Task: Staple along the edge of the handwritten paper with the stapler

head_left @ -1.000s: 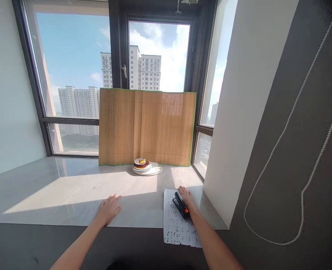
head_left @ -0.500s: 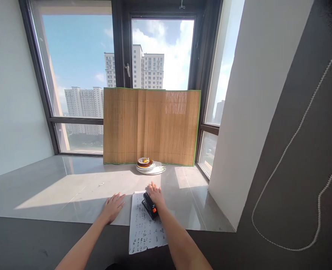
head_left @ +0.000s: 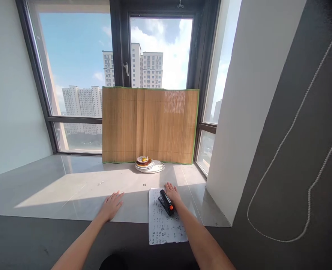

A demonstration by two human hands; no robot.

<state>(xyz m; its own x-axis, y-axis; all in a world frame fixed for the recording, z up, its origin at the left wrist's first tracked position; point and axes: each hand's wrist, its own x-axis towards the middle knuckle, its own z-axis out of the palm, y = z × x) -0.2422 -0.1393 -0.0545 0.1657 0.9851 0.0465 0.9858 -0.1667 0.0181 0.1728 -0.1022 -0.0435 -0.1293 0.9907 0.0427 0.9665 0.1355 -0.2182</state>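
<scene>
A white sheet of paper (head_left: pixel 156 221) with handwriting lies on the grey sill, its lower part hanging over the front edge. On it rests a black stapler (head_left: pixel 166 202) with an orange end. My right hand (head_left: pixel 173 193) lies palm down at the paper's upper right, just beside the stapler, fingers stretched forward. To the left, my left hand (head_left: pixel 111 205) lies flat on the sill with its fingers spread and nothing in it.
A stack of plates (head_left: pixel 144 165) stands at the back of the sill (head_left: pixel 78 193), before a bamboo mat (head_left: pixel 151 125) leaning on the window. Two small dark bits (head_left: pixel 144 184) lie behind the paper. A beaded cord (head_left: pixel 267 170) hangs at the right.
My right hand, the paper and the stapler have moved right together. The small dark bits now show on the sill. My left hand has stayed in nearly the same place.
</scene>
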